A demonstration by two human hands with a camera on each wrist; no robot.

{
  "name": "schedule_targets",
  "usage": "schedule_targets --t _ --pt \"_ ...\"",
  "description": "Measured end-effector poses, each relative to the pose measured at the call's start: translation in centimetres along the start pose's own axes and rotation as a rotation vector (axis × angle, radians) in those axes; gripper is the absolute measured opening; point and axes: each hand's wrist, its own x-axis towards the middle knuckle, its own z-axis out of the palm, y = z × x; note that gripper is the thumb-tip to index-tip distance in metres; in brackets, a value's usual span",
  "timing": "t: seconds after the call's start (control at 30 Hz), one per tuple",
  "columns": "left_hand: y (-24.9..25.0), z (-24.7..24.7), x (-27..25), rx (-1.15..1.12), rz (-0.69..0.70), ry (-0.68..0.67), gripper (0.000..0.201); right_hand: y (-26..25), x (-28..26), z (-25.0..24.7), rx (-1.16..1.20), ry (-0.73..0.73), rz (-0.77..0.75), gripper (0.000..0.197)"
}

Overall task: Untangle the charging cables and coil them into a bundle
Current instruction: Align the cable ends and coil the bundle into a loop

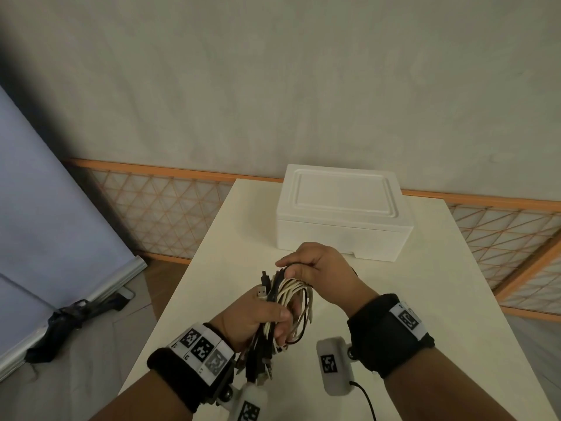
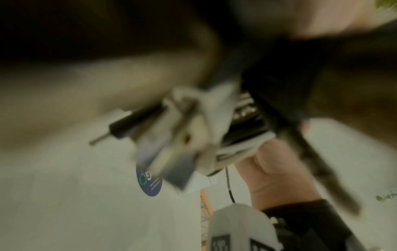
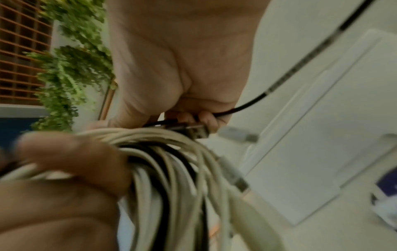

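Note:
A bundle of white and black charging cables (image 1: 293,299) is held upright above the cream table (image 1: 455,299). My left hand (image 1: 277,323) grips the bundle's lower part, thumb across the strands, and several plug ends (image 1: 258,366) hang below it. My right hand (image 1: 293,268) is at the top of the bundle, fingers curled round a black cable (image 1: 299,338) that loops down the bundle's right side. In the right wrist view the black cable (image 3: 247,105) runs through the curled fingers (image 3: 206,118), beside a USB plug (image 3: 197,133) and the coiled strands (image 3: 171,161). The left wrist view is blurred; plug ends (image 2: 187,135) show.
A white foam box (image 1: 343,208) with its lid on stands at the back of the table, just behind my right hand. The table's left edge (image 1: 188,278) drops to the floor. An orange lattice fence (image 1: 158,208) runs behind. A black lead (image 1: 364,399) trails from the wrist camera.

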Motion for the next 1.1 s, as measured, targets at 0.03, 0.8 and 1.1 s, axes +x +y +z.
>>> schedule_targets --t 0.03,0.8,1.1 --pt "0.0 0.0 -0.1 -0.013 -0.004 -0.006 0.02 0.6 0.0 0.0 0.001 0.012 0.022 0.014" --pt "0.9 -0.1 1.4 -0.208 0.137 0.514 0.022 -0.3 -4.8 4.0 -1.064 -0.273 -0.225 0.03" --pt "1.2 0.6 0.5 -0.255 0.102 0.511 0.013 -1.0 -5.2 3.2 -0.835 -0.067 -0.679 0.006"
